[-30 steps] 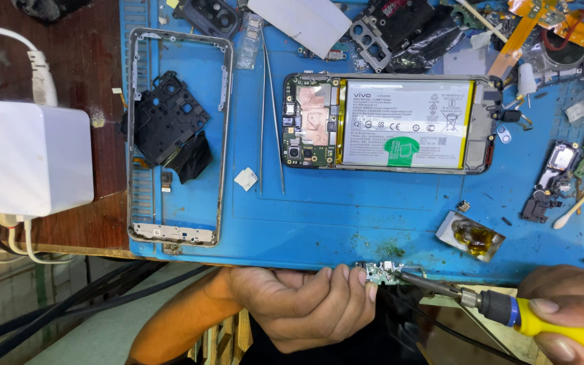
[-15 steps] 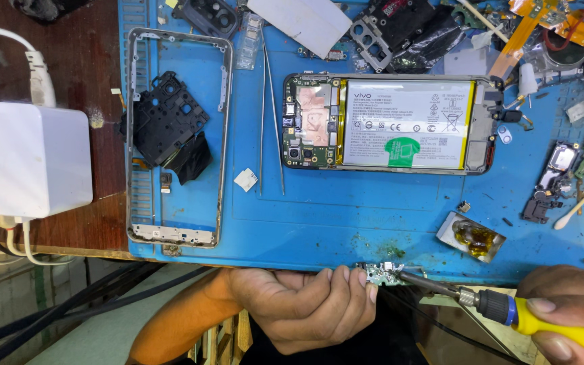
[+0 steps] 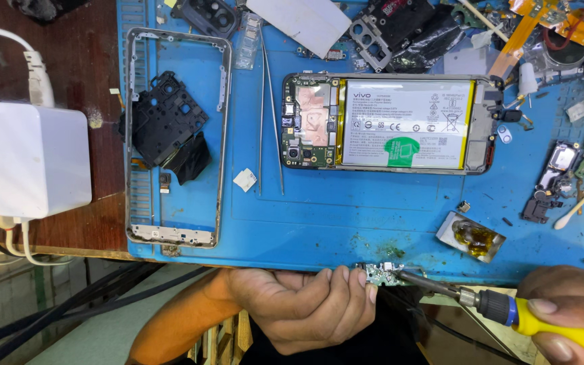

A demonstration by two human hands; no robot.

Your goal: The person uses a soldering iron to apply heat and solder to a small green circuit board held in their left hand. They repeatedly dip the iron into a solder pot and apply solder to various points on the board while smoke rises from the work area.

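The left hand (image 3: 305,307) pinches a small circuit board (image 3: 381,273) in its grip; the right hand (image 3: 572,314) grips a soldering iron (image 3: 501,307), tip touching the board.

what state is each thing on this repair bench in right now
phone: back cover off, battery and board exposed
phone frame: stripped, lying flat on the blue mat
tweezers: lying unused
small circuit board: pinched by left hand at mat edge
soldering iron: gripped by right hand, tip on board
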